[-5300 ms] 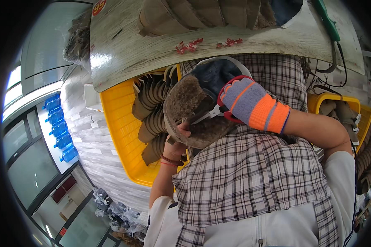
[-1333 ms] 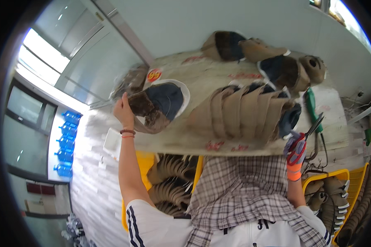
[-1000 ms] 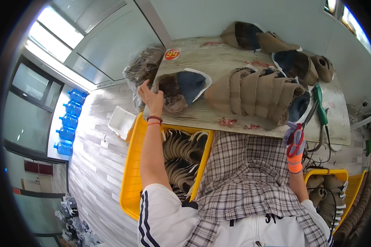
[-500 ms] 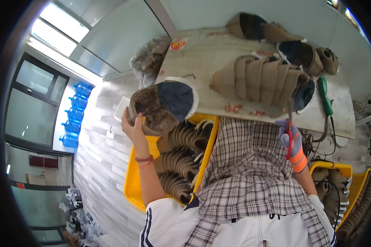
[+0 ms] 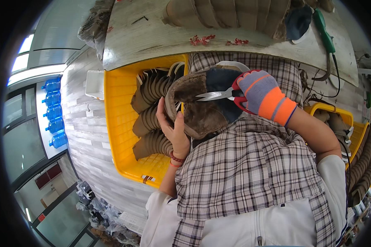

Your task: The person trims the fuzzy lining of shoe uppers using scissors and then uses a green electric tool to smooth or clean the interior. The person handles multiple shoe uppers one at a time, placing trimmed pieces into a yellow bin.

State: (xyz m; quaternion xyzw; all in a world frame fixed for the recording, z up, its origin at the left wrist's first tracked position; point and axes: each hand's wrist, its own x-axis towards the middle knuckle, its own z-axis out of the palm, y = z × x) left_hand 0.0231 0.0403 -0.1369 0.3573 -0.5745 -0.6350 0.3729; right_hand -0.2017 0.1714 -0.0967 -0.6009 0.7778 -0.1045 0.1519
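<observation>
Fur-lined upper (image 5: 208, 119): centre of the frame, above the lap of the plaid apron (image 5: 243, 164) and overlapping the right edge of the yellow crate (image 5: 121, 136) in view, its brown pile and dark blue lining (image 5: 218, 78) facing up.
Weight and feel: probably light for its bulk; the pile should give under the fingers and not slip much.
Stiffness: likely soft and floppy across the middle, somewhat firmer along the tan rim, which seems to keep its curve.
Fragility: unlikely to break, though the lining could be nicked (the blades lie right over it).
Best hold: the left rim, thumb inside and fingers outside, well away from the points.
Left hand (image 5: 175, 131): bare, loosely curled, the upper's left edge between thumb and straightened fingers; how hard it presses, I cannot tell.
Right hand (image 5: 261, 94): in a grey-and-orange glove, right of centre, closed round the red handles of the scissors (image 5: 214, 96).
Blades: pointing left over the pile, looking nearly together; whether they touch it is unclear.
</observation>
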